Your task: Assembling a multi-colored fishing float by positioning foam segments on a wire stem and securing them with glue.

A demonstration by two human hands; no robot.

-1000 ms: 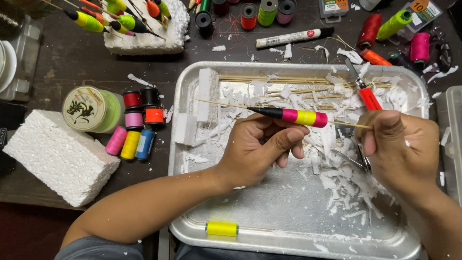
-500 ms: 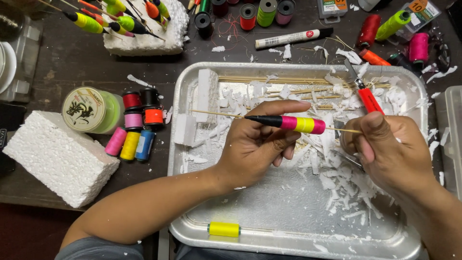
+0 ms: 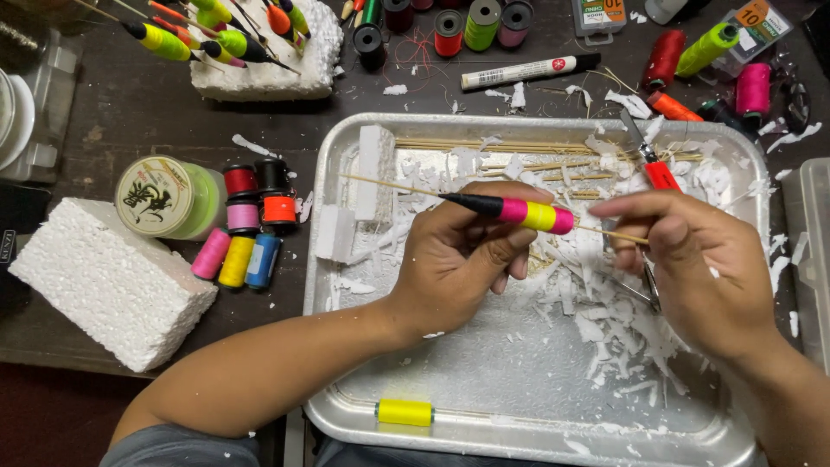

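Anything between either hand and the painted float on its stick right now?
Nothing visible. The left hand already grips the float by its body, and the right hand pinches the thin stick poking out of its end, above the tray.

home craft workbench, dark tabletop [image 3: 138,112], thread spools [image 3: 246,229], styrofoam blocks [image 3: 108,281], painted fishing floats [image 3: 216,39], metal tray [image 3: 519,424] of foam shavings

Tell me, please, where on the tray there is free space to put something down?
The tray floor is bare between the left hand, the yellow spool and the near rim. The far half, around the float, sticks and foam shavings, is crowded.
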